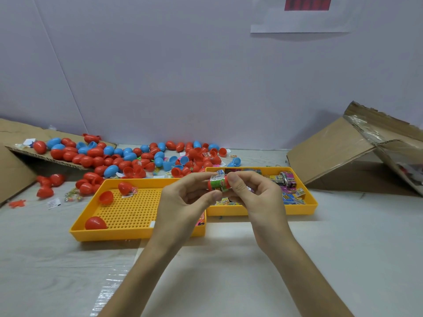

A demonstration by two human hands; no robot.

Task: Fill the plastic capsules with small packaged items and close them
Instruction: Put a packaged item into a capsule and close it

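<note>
Both my hands meet above the gap between two yellow trays. My left hand (185,197) and my right hand (249,193) pinch a red capsule half (225,185) with a green packaged item (217,184) sticking out of it. The left perforated tray (128,211) holds a shut red capsule (95,223), a red capsule half (106,197) and another red capsule (124,187) beside a small packet. The right tray (306,203) is full of colourful packaged items (287,183).
Several red and blue capsules and halves (128,156) lie heaped along the wall behind the trays. Flattened cardboard (13,143) sits at the left, an opened cardboard box (357,147) at the right. Loose packets (72,197) and a few red capsules lie left of the trays.
</note>
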